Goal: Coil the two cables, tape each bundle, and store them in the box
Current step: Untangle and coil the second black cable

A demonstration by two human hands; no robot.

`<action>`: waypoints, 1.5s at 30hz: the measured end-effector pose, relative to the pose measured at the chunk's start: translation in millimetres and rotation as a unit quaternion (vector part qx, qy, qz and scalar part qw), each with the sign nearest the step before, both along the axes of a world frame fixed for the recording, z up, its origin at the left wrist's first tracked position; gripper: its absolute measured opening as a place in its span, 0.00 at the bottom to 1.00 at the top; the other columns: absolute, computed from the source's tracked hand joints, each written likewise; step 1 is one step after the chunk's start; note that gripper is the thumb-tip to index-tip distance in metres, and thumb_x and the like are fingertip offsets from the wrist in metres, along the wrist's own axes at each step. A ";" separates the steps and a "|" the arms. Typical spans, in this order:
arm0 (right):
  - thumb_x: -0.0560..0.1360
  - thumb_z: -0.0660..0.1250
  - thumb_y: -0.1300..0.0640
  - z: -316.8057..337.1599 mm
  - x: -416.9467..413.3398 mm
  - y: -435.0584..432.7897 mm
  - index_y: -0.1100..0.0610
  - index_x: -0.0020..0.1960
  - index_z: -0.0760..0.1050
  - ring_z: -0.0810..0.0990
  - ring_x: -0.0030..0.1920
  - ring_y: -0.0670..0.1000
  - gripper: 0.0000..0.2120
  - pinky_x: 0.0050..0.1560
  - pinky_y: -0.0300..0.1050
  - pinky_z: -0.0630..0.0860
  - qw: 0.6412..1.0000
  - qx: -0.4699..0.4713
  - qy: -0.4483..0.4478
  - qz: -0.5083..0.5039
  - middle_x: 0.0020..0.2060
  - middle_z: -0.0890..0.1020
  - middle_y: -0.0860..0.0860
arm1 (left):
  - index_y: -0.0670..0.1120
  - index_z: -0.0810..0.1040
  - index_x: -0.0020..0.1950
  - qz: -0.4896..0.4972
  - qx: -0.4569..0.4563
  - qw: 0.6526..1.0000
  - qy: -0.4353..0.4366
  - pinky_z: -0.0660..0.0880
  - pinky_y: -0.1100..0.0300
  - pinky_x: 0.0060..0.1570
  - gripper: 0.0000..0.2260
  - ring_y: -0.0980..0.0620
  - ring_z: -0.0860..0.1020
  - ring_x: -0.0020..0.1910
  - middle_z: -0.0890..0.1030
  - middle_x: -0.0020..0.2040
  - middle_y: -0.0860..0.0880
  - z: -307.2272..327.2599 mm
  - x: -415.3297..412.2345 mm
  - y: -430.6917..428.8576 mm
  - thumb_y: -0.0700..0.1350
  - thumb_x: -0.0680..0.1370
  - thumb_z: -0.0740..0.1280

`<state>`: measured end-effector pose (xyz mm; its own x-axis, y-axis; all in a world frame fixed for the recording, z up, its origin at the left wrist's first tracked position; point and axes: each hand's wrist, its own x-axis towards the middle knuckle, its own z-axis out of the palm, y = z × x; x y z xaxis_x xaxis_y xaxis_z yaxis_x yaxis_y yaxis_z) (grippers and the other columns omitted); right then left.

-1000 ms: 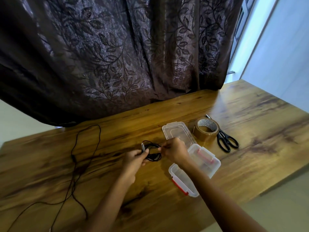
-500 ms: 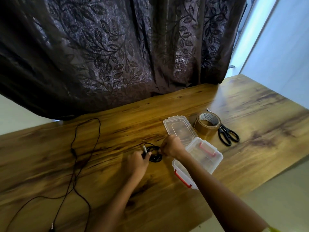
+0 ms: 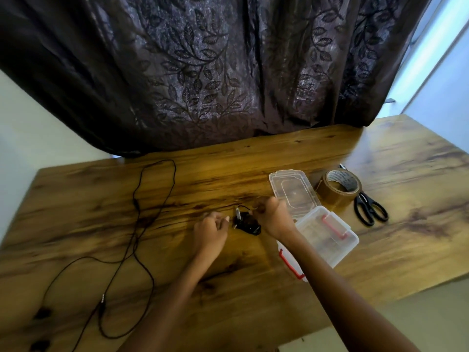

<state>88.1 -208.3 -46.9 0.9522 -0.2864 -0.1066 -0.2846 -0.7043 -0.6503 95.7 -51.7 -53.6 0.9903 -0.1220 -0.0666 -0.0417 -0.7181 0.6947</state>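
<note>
A small coiled black cable bundle [image 3: 250,223] with a silver plug lies on the wooden table [image 3: 253,163] between my hands. My left hand [image 3: 210,228] pinches its left side at the plug. My right hand [image 3: 272,215] grips the bundle's upper right with curled fingers. A second black cable [image 3: 138,212] sprawls uncoiled over the left half of the table. The clear plastic box [image 3: 327,240] with red latches sits just right of my right wrist, its lid [image 3: 291,193] open behind it.
A roll of brown tape [image 3: 338,190] stands right of the lid, with black scissors [image 3: 369,209] beside it. A dark patterned curtain [image 3: 203,72] hangs along the table's far edge. The table's near edge runs close under my forearms.
The coil has tightened into a smaller bundle and both hands have closed in on it. The camera view has shifted, so the table appears further right and lower.
</note>
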 end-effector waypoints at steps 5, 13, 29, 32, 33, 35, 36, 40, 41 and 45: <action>0.75 0.67 0.58 20.3 -6.2 35.7 0.57 0.49 0.79 0.80 0.42 0.47 0.05 0.42 0.37 0.76 0.994 0.060 -0.058 0.066 0.43 0.83 0.51 | 0.42 0.78 0.57 0.048 -0.042 0.997 -0.030 0.70 0.64 0.46 0.11 0.51 0.77 0.50 0.78 0.56 0.45 11.5 -5.6 25.9 0.45 0.78 0.63; 0.75 0.66 0.59 26.1 -6.2 104.9 0.57 0.52 0.79 0.77 0.43 0.42 0.07 0.37 0.24 0.69 0.977 0.083 -0.072 0.184 0.42 0.80 0.47 | 0.46 0.79 0.54 0.129 -0.058 0.986 -0.091 0.68 0.68 0.33 0.08 0.55 0.76 0.38 0.79 0.49 0.49 25.9 -28.1 91.6 0.44 0.78 0.63; 0.66 0.72 0.41 -10.2 -54.3 238.9 0.56 0.48 0.76 0.74 0.48 0.51 0.21 0.45 0.45 0.71 0.889 -0.052 0.029 0.454 0.48 0.78 0.52 | 0.49 0.79 0.51 0.326 -0.096 0.937 -0.082 0.67 0.70 0.36 0.07 0.61 0.74 0.40 0.79 0.45 0.54 14.8 -65.7 211.0 0.43 0.78 0.62; 0.66 0.71 0.40 -19.0 -60.1 247.6 0.57 0.50 0.76 0.73 0.52 0.52 0.23 0.51 0.47 0.70 0.876 -0.108 0.024 0.470 0.50 0.77 0.53 | 0.50 0.79 0.51 0.320 -0.097 0.939 -0.078 0.68 0.69 0.35 0.07 0.63 0.74 0.39 0.79 0.44 0.55 11.0 -64.7 219.9 0.43 0.78 0.63; 0.67 0.70 0.41 -20.3 -61.3 249.0 0.57 0.50 0.76 0.73 0.52 0.53 0.21 0.52 0.48 0.71 0.875 -0.117 0.016 0.470 0.50 0.77 0.54 | 0.50 0.79 0.51 0.317 -0.097 0.940 -0.079 0.68 0.69 0.35 0.07 0.63 0.74 0.39 0.79 0.44 0.55 9.8 -64.1 221.8 0.43 0.78 0.63; 0.71 0.69 0.46 -20.5 -63.0 251.7 0.57 0.49 0.77 0.73 0.52 0.53 0.15 0.54 0.49 0.72 0.878 -0.113 0.000 0.465 0.50 0.78 0.54 | 0.50 0.79 0.52 0.309 -0.092 0.944 -0.074 0.69 0.69 0.36 0.07 0.61 0.75 0.41 0.79 0.46 0.54 8.2 -62.4 224.5 0.44 0.78 0.62; 0.72 0.68 0.49 -20.7 -63.2 252.9 0.57 0.49 0.77 0.74 0.52 0.53 0.12 0.54 0.49 0.72 0.882 -0.101 -0.006 0.460 0.49 0.79 0.54 | 0.50 0.79 0.52 0.304 -0.086 0.946 -0.069 0.69 0.68 0.37 0.07 0.59 0.76 0.42 0.79 0.46 0.54 7.8 -61.4 225.2 0.44 0.78 0.62; 0.72 0.67 0.54 -21.6 -60.4 254.3 0.56 0.46 0.79 0.76 0.50 0.52 0.07 0.51 0.46 0.74 0.898 -0.073 -0.001 0.435 0.47 0.80 0.52 | 0.49 0.79 0.53 0.265 -0.082 0.958 -0.068 0.69 0.69 0.35 0.08 0.60 0.76 0.40 0.80 0.46 0.54 8.9 -56.8 225.2 0.44 0.78 0.62; 0.71 0.67 0.53 -21.7 -59.4 254.3 0.56 0.47 0.79 0.76 0.51 0.52 0.08 0.51 0.46 0.74 0.898 -0.077 0.004 0.434 0.48 0.79 0.52 | 0.49 0.79 0.53 0.257 -0.083 0.960 -0.072 0.69 0.69 0.35 0.08 0.61 0.76 0.41 0.80 0.46 0.53 9.5 -55.7 225.2 0.44 0.78 0.62; 0.73 0.66 0.54 -22.7 -59.8 256.0 0.56 0.50 0.78 0.77 0.52 0.52 0.08 0.53 0.49 0.75 0.891 -0.105 0.018 0.441 0.51 0.80 0.52 | 0.48 0.80 0.52 0.238 -0.088 0.963 -0.086 0.72 0.69 0.37 0.07 0.61 0.76 0.39 0.81 0.46 0.53 9.7 -51.4 223.8 0.44 0.78 0.62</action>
